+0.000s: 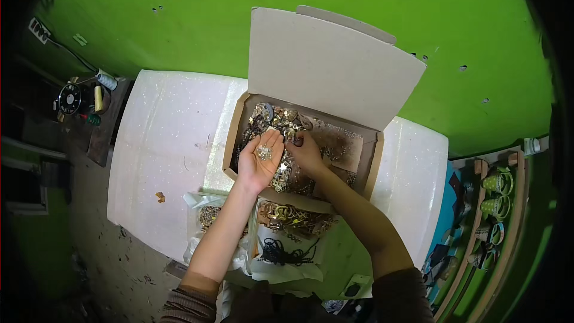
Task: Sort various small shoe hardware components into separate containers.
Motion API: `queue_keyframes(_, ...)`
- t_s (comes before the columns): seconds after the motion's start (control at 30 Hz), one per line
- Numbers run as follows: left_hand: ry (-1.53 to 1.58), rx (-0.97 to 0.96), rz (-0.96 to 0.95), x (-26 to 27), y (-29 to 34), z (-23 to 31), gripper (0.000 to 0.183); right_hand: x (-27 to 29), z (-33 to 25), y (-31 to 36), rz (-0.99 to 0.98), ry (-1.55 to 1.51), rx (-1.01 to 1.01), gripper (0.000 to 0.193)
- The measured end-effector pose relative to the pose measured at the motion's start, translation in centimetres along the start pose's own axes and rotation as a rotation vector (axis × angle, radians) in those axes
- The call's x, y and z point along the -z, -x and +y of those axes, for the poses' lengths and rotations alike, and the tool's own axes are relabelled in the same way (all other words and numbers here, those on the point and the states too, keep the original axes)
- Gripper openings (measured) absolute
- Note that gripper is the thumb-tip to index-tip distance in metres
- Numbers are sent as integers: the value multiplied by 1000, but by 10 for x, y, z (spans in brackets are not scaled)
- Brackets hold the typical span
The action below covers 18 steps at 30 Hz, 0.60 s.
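Observation:
My left hand [258, 164] is palm up over the near left part of an open cardboard box [375, 170], fingers stretched out. A small heap of pale, shiny pieces [264, 152], perhaps beads or studs, rests in its palm. Just to the right, my right hand [304, 152] reaches into the box with its fingers bent together at the jumbled metal pieces [290, 121]. Whatever its fingertips hold is hidden. The jumble mixes gold, silver and dark bits; brownish pieces lie scattered on the cardboard at right.
The box's lid [335, 63] stands up against the green wall. Nearer me are a smaller box of gold-coloured chains [290, 215], a black cord bundle [287, 252] and a plastic bag [209, 215] of small pieces. A glittery white table [167, 125] carries the large box; shoes [497, 182] hang at right.

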<state>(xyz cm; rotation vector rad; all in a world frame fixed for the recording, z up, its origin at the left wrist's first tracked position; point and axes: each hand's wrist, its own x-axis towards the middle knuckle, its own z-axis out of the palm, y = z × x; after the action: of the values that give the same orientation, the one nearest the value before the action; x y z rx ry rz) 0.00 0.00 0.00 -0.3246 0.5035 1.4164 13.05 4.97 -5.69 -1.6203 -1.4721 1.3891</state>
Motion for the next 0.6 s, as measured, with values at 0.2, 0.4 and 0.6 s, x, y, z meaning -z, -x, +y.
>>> queue_keyframes(0.2,-11,7,9,0,3,1,34,13,-12,10,26,203,153,28)
queue_keyframes(0.4,-2,-14,-5,-1,5,3,34,68,-38,14,14,269,262,21)
queue_keyframes(0.6,33,-12,6,-1,4,3,34,78,-49,18,147,600,324,12)
